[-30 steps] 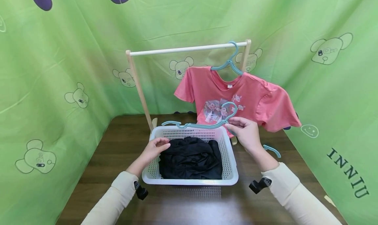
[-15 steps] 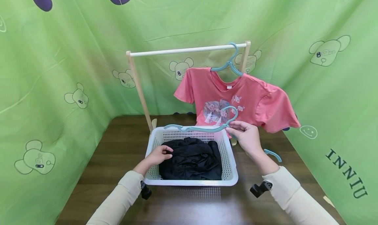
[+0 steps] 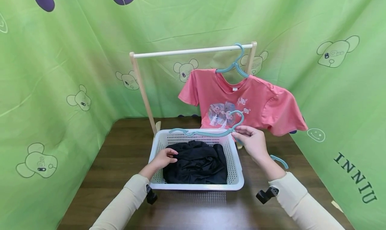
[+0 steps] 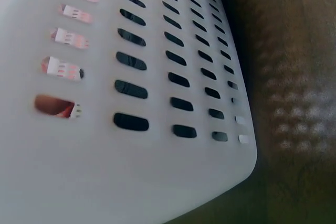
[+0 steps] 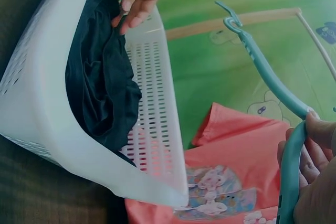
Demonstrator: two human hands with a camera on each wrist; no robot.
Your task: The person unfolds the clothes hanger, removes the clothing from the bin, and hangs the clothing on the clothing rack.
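In the head view, my right hand point(image 3: 252, 141) grips a light blue plastic hanger point(image 3: 208, 133) near the base of its hook, in front of the pink T-shirt. The right wrist view shows the hanger point(image 5: 270, 80) between thumb and fingers, one arm stretching toward the rack. My left hand point(image 3: 164, 158) reaches over the left rim of a white perforated basket point(image 3: 196, 186). Its thumb and fingertips pinch the edge of the crumpled black garment point(image 3: 200, 163) lying inside. Only the basket's outer wall point(image 4: 79, 166) fills the left wrist view, with that hand mostly hidden behind it.
Behind the basket stands a small clothes rack point(image 3: 187, 51) with a white bar and wooden posts. A pink T-shirt point(image 3: 256, 102) hangs from it on another blue hanger point(image 3: 234, 65). Part of a further blue hanger point(image 3: 280, 161) lies on the wooden table point(image 3: 120, 149) by the right forearm.
My left hand has moved right and down from the basket's rim onto the black garment. The right hand has lowered slightly with the hanger.
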